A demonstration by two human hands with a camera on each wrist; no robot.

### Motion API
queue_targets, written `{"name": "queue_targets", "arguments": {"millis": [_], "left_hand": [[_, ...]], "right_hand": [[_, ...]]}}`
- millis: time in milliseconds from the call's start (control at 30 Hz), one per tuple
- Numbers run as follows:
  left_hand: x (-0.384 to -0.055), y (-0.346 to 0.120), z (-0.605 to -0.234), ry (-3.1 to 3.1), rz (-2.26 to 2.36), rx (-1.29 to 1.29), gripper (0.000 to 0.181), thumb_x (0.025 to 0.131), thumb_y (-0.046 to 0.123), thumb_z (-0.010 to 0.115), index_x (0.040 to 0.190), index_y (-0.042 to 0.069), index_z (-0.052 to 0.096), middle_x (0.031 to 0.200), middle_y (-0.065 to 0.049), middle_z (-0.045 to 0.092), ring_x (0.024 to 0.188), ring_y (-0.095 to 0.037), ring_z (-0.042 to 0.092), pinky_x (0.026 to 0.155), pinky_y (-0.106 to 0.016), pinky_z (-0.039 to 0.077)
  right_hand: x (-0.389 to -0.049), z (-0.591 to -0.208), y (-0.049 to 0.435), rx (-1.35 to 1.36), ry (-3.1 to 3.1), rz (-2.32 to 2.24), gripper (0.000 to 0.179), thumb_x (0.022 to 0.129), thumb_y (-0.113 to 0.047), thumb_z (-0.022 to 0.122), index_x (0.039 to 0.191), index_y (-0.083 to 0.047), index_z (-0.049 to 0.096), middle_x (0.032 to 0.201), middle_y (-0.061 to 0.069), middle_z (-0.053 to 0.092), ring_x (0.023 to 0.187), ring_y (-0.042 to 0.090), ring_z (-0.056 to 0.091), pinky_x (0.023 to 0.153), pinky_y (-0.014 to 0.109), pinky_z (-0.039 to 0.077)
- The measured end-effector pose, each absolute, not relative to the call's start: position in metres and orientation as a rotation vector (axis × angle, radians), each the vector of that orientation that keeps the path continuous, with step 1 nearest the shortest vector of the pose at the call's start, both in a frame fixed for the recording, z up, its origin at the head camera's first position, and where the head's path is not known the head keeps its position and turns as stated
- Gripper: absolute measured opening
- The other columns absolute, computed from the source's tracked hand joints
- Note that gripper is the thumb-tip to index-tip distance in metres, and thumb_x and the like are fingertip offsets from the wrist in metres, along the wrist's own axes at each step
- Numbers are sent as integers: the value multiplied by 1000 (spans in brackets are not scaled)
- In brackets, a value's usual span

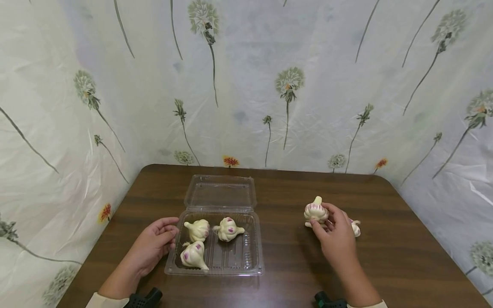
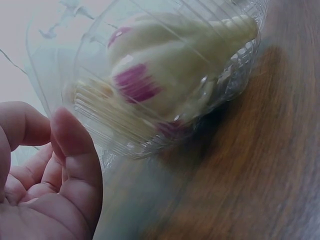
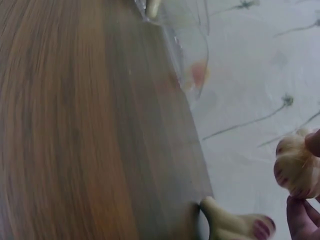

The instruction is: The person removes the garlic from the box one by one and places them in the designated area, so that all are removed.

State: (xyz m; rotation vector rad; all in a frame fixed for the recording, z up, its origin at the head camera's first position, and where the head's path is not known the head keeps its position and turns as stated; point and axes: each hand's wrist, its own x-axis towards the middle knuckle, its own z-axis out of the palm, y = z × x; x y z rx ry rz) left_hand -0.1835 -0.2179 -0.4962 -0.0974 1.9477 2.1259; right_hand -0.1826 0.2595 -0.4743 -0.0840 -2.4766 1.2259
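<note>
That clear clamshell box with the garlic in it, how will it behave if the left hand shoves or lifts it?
The clear box looks thin and ribbed, so it probably flexes when lifted by one edge. It likely slides easily on the smooth wooden table, which may be why the left hand sits against its side. The three garlic bulbs lie loose and could roll inside.

In the head view the right hand (image 1: 336, 233) covers most of a second bulb (image 1: 355, 227) lying behind it; only its right end shows. Both forearms are cut off by the bottom edge, as are two dark objects (image 1: 148, 298) there, too partial to identify. The left wrist view is blurred: the bulb (image 2: 165, 75) inside the tray (image 2: 235, 75) is smeared, and the left hand (image 2: 47, 175) is cropped at the left and bottom. In the right wrist view the held bulb (image 3: 296, 167) and fingers (image 3: 300, 220) run off the right edge, and the worktop (image 3: 75, 125) is blurred.
</note>
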Motion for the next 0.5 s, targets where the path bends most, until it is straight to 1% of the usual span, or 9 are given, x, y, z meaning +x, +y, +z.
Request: {"name": "queue_targets", "arguments": {"millis": [133,267,367,433,500], "left_hand": [[-185,-217,-498,1947,2127,-76,46,107,4,52,151,-3,39,107,1,60,85,-9,57,73,-20,56],[-186,-217,-499,1947,2130,-61,46,107,3,51,151,-3,39,106,1,60,85,-9,57,72,-20,56],[-186,-218,-499,1949,2128,-63,46,107,3,51,151,-2,39,106,1,60,85,-9,58,73,-21,56],[-185,-219,-500,1951,2125,-67,46,107,4,51,151,-2,39,106,2,60,85,-9,58,73,-21,56],[-184,-220,-500,1953,2121,-76,46,108,4,51,151,-2,39,106,2,60,86,-9,58,73,-21,56]], "right_hand": [[-182,-473,269,-86,-2483,1200,58,99,-22,74,149,-4,50,140,21,49,127,33,59,98,7,45],[-183,-471,278,-111,-2479,1195,59,100,-23,73,150,-4,50,139,22,49,127,37,59,92,5,46],[-182,-471,284,-141,-2479,1165,58,100,-23,73,150,-5,50,139,21,50,127,36,59,93,8,49],[-182,-472,288,-162,-2480,1133,57,99,-23,73,149,-6,52,138,20,51,127,33,57,96,10,49],[-181,-471,291,-173,-2480,1122,57,99,-23,73,149,-6,52,139,19,51,128,33,56,97,12,50]]}}
